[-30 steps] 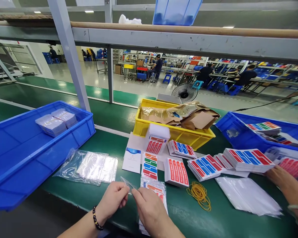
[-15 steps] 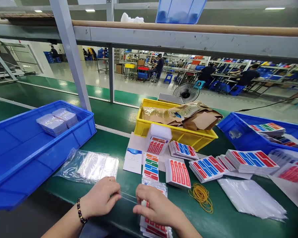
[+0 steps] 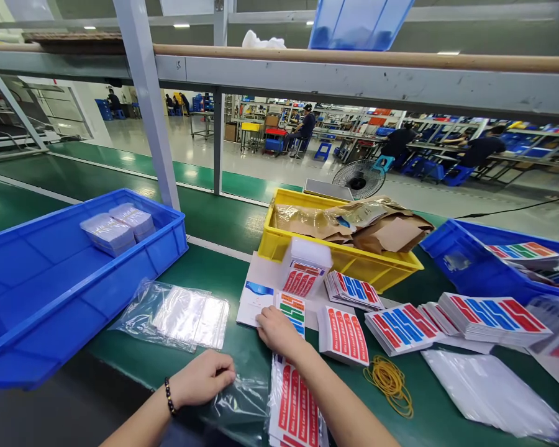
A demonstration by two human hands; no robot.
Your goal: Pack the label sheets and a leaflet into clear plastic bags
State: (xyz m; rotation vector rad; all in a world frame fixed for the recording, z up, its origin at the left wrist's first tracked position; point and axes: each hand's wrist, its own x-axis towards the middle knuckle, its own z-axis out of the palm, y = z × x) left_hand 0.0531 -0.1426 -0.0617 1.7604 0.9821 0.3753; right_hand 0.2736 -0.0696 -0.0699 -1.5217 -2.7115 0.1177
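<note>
My left hand (image 3: 205,376) is closed at the table's front edge, its thumb and fingers pinching a clear plastic bag (image 3: 242,400) that lies flat to its right. My right hand (image 3: 279,332) reaches forward, with its fingertips closed on the right edge of a white booklet (image 3: 255,308) with a blue band. Under my right wrist runs a column of red-striped label cards (image 3: 291,403). A multicoloured label card (image 3: 291,312) lies partly covered by that hand. Left of the booklet is a pack of clear bags (image 3: 181,313).
Blue bins stand at the left (image 3: 88,267) and right (image 3: 466,254), with a yellow bin (image 3: 349,264) of brown packets between them. Label stacks (image 3: 403,329), rubber bands (image 3: 390,385) and translucent bags (image 3: 494,391) lie at right. A shelf beam (image 3: 354,74) crosses above.
My right hand has let go of the clear bag and moved forward to the booklet, uncovering the red-striped cards. My left hand has lowered slightly. The view has shifted a little.
</note>
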